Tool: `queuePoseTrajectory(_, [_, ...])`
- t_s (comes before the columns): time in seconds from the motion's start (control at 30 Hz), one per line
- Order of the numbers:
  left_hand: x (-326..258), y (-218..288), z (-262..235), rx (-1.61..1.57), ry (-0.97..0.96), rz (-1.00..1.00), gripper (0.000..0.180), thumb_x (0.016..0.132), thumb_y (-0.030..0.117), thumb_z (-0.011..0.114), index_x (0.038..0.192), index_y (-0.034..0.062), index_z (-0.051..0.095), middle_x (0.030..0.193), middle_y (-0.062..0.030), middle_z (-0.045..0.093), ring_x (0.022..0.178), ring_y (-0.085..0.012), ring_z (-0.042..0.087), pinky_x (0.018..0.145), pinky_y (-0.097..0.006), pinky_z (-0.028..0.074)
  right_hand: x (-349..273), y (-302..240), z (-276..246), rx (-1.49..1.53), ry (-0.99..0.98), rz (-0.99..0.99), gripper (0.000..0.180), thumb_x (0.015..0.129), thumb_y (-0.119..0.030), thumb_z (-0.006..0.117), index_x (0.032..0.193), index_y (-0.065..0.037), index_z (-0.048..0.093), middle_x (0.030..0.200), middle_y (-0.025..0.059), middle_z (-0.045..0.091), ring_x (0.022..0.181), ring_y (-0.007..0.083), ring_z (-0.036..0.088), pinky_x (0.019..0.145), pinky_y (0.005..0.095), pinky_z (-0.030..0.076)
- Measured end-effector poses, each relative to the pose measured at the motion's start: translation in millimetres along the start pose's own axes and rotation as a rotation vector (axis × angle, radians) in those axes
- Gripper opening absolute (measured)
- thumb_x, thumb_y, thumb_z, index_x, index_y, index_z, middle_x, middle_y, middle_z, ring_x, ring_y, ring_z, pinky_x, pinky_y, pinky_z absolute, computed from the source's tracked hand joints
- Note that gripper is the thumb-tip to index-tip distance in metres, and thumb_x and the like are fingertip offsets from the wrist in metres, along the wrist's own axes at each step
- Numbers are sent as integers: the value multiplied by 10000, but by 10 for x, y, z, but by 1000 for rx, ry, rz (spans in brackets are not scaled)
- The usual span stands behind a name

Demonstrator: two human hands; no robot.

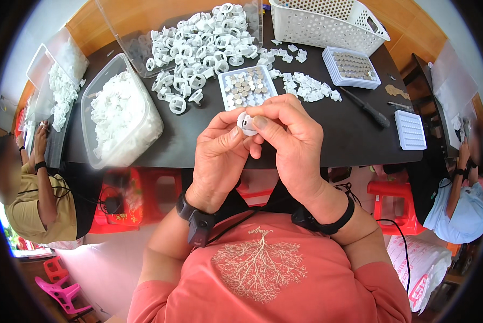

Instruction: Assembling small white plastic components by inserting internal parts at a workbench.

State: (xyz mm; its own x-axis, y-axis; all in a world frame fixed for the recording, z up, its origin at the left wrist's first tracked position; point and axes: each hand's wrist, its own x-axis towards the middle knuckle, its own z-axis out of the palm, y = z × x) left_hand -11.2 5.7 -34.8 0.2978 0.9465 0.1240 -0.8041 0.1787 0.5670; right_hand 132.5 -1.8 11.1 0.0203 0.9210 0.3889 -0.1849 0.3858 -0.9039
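Observation:
A small round white plastic part with a dark slot is held up between both hands, above the near edge of the table. My left hand pinches it from the left with thumb and fingers. From the right, the thumb and fingers of my right hand close on the same part. Just beyond my fingers lies a shallow white tray with silvery round discs scattered in it. Behind that tray is a large heap of white ring-shaped plastic parts, spilling out of a clear bin. What lies under my fingertips is hidden.
A clear tub of small white pieces stands at left. Loose white pieces, stacked disc trays, a black-handled screwdriver, a small slotted tray and a white basket lie rightward. People work at both sides.

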Motion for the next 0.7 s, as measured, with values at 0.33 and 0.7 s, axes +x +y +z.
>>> queuePoseTrajectory(0.33, [-6, -18, -2, -4, 1, 15, 371, 904, 119, 724, 1237, 0, 612, 1148, -176, 668, 921, -270, 659, 692, -349, 555, -33, 23, 17, 72, 45, 23, 44, 926, 28, 655, 904, 48, 687, 942, 40, 542, 625, 74, 568, 542, 221, 466])
queuePoseTrajectory(0.7, [-5, -4, -3, 5, 12, 5, 374, 896, 126, 733, 1227, -6, 617, 1116, -176, 675, 891, -264, 661, 679, -342, 552, -35, 57, -18, -19, 5, -53, 43, 931, 17, 659, 918, 46, 688, 949, 45, 546, 633, 84, 587, 550, 233, 485])
